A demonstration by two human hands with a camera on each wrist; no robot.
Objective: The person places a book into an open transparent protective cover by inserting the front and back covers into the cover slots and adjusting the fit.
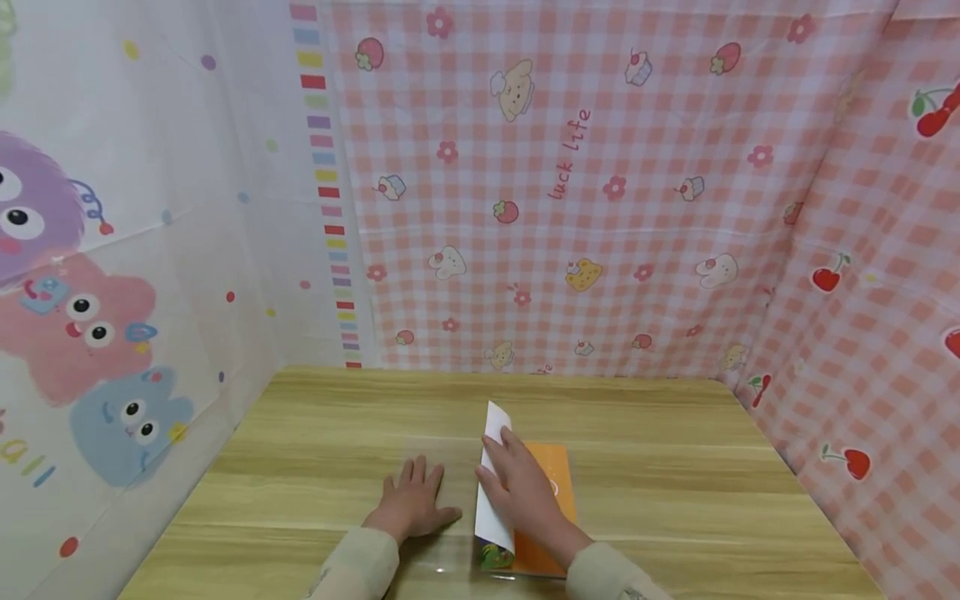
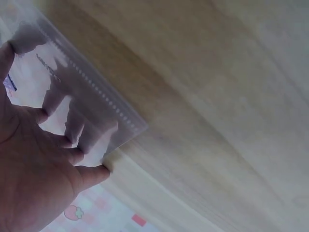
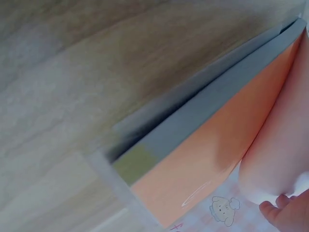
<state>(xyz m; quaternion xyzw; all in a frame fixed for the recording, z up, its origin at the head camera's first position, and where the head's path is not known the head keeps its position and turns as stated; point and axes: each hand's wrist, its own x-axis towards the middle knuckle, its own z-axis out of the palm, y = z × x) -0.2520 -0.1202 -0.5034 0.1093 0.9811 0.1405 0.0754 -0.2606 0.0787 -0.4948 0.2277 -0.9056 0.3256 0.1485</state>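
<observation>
A book [image 1: 557, 460] lies near the front of the table, an orange page with a white mark facing up. Its white leaf [image 1: 490, 523] stands raised along the left side, and a green printed patch [image 1: 497, 557] shows at its lower end. My right hand [image 1: 525, 492] lies against this leaf, thumb and fingers on the same face. To the left, my left hand [image 1: 411, 506] is spread flat on the table side. In the left wrist view its fingertips touch a clear plastic sheet [image 2: 104, 89] with a dotted line along one edge.
Thick page edges [image 3: 212, 104] show beneath the orange page in the right wrist view, with clear plastic at the book's end. The wood-grain table [image 1: 660, 467] is bounded by a checked cloth [image 1: 465, 300] behind and printed cloths at both sides.
</observation>
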